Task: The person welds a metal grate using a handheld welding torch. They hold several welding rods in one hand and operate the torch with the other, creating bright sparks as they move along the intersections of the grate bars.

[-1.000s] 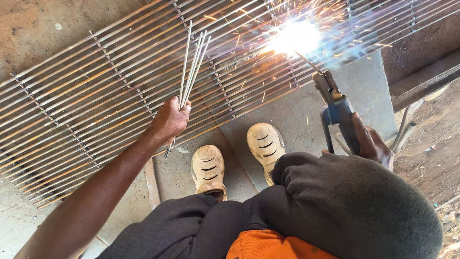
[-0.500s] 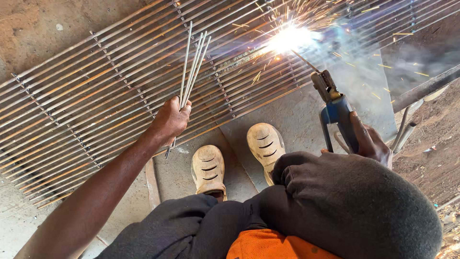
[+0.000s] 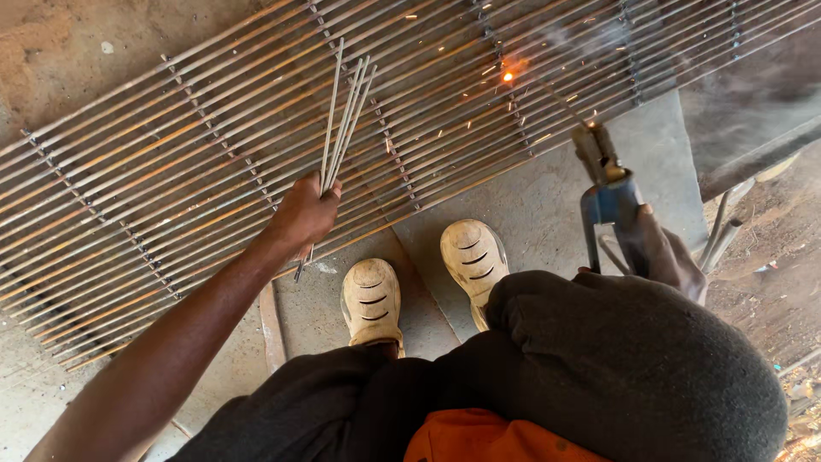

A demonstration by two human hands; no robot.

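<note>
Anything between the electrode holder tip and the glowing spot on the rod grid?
Nothing visible. The electrode holder in the right hand points at the glowing spot on the grid; only smoke and sparks lie between.

Outdoor metal-welding yard.
A steel rod grating (image 3: 214, 162) is laid on a bare concrete slab (image 3: 547, 197); sparks (image 3: 508, 75), an electrode holder (image 3: 609, 192) and surrounding dirt ground are seen.

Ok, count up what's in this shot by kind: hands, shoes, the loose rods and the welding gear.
Hands: 2, the left hand and the right hand
Shoes: 2
Welding rods in the left hand: about 5
Electrode holder: 1
Steel grille: 1
Total: about 11
</note>
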